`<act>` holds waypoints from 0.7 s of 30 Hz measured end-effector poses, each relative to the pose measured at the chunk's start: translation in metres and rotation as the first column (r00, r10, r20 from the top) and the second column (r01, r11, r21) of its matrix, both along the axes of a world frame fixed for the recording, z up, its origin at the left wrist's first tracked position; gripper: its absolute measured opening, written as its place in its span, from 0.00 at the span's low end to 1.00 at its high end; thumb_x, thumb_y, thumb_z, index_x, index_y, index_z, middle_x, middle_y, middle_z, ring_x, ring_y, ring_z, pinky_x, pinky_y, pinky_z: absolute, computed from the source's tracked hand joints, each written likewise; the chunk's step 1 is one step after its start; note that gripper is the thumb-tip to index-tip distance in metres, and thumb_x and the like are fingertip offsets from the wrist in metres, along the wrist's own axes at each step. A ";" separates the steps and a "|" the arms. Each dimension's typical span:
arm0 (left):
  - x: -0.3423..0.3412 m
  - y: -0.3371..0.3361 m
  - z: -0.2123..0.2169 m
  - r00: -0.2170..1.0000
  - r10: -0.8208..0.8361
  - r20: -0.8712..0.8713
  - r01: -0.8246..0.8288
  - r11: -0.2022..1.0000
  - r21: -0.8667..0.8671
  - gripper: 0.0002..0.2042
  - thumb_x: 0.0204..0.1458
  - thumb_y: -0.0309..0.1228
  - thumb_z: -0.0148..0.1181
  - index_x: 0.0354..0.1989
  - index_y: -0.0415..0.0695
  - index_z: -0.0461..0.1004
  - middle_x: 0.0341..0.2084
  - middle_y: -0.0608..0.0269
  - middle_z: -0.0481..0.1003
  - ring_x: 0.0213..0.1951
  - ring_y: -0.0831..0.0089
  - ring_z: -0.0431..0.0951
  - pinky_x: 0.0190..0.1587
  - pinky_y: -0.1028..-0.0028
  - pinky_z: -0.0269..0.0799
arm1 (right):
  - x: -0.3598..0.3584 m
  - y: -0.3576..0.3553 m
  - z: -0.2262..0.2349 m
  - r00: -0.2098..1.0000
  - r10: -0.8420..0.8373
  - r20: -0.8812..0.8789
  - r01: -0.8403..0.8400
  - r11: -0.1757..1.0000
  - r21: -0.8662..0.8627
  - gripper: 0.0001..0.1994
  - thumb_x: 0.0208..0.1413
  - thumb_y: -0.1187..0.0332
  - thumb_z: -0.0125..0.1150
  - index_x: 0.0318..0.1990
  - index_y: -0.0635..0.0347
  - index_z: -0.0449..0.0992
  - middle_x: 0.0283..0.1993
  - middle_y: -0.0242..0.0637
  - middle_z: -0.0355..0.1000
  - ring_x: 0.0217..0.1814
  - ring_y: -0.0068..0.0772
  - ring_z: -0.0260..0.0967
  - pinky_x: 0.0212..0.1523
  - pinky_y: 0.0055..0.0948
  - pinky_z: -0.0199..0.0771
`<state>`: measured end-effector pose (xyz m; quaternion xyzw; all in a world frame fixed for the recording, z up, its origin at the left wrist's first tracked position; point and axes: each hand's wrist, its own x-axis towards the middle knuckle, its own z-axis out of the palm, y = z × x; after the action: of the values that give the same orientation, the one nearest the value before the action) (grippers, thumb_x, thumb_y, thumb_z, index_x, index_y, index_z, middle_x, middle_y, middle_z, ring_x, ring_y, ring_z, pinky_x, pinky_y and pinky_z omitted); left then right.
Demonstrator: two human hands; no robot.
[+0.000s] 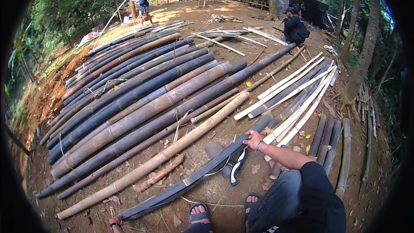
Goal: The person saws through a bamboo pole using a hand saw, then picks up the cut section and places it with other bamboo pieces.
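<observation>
A long dark bamboo length [189, 182] runs slantwise before me, with a lengthwise split along it. My right hand [253, 140] is closed around its upper part, thumb on top. At its lower left end my left hand [116, 220] grips the bamboo; the picture's rim cuts off much of that hand. A tool's curved black-and-white handle [236, 169] lies on the ground just below my right hand. A short dark bamboo piece [219, 157] lies partly beneath the long one.
Many bamboo poles [142, 116] lie side by side at left. Pale split strips [297, 112] and short bamboo pieces [325, 140] lie at right. A person in dark clothes [294, 28] crouches beyond; another person [143, 4] stands far left. A tree trunk [364, 56] rises at right.
</observation>
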<state>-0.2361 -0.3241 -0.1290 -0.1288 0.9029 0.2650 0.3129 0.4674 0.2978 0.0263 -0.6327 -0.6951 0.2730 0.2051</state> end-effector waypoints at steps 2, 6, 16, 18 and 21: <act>0.002 0.002 0.000 1.000 0.013 -0.003 -0.013 1.000 -0.002 0.15 0.52 0.41 0.64 0.42 0.44 0.77 0.43 0.57 0.76 0.33 0.49 0.80 0.34 0.42 0.75 | -0.002 -0.001 0.003 1.000 -0.008 -0.002 0.008 1.000 -0.012 0.26 0.35 0.62 0.78 0.45 0.58 0.77 0.36 0.39 0.72 0.40 0.39 0.72 0.43 0.34 0.73; 0.011 0.017 0.004 1.000 0.023 0.013 -0.023 1.000 0.007 0.15 0.52 0.41 0.64 0.42 0.44 0.77 0.43 0.57 0.76 0.33 0.49 0.80 0.33 0.43 0.75 | 0.003 -0.001 0.002 1.000 0.002 0.017 -0.002 1.000 0.002 0.26 0.35 0.62 0.78 0.45 0.58 0.77 0.35 0.39 0.72 0.40 0.39 0.72 0.43 0.34 0.73; 0.014 0.019 0.016 0.998 0.054 0.025 -0.054 0.998 0.017 0.15 0.51 0.39 0.65 0.41 0.42 0.76 0.42 0.57 0.77 0.33 0.51 0.79 0.32 0.46 0.76 | -0.002 -0.002 0.006 1.000 0.006 0.005 -0.006 1.000 -0.011 0.26 0.35 0.61 0.79 0.45 0.58 0.78 0.33 0.38 0.72 0.39 0.38 0.72 0.42 0.34 0.73; 0.015 0.019 0.017 0.998 0.062 0.026 -0.062 0.998 0.019 0.15 0.51 0.39 0.65 0.41 0.42 0.76 0.41 0.57 0.77 0.33 0.52 0.79 0.31 0.46 0.76 | 0.000 0.000 0.002 1.000 0.008 -0.004 -0.008 1.000 -0.010 0.26 0.35 0.61 0.78 0.45 0.58 0.78 0.33 0.38 0.72 0.39 0.38 0.72 0.42 0.34 0.73; 0.015 0.021 0.017 0.997 0.068 0.031 -0.068 0.997 0.022 0.15 0.51 0.38 0.65 0.40 0.42 0.76 0.41 0.57 0.77 0.33 0.52 0.79 0.31 0.47 0.76 | 0.006 0.004 -0.006 0.999 0.043 0.025 -0.044 0.998 0.036 0.27 0.36 0.61 0.78 0.47 0.58 0.77 0.34 0.36 0.71 0.37 0.34 0.72 0.39 0.32 0.73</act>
<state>-0.2209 -0.3028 -0.1119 -0.1598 0.8901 0.2839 0.3187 0.4731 0.3020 0.0205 -0.6168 -0.7160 0.2569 0.2023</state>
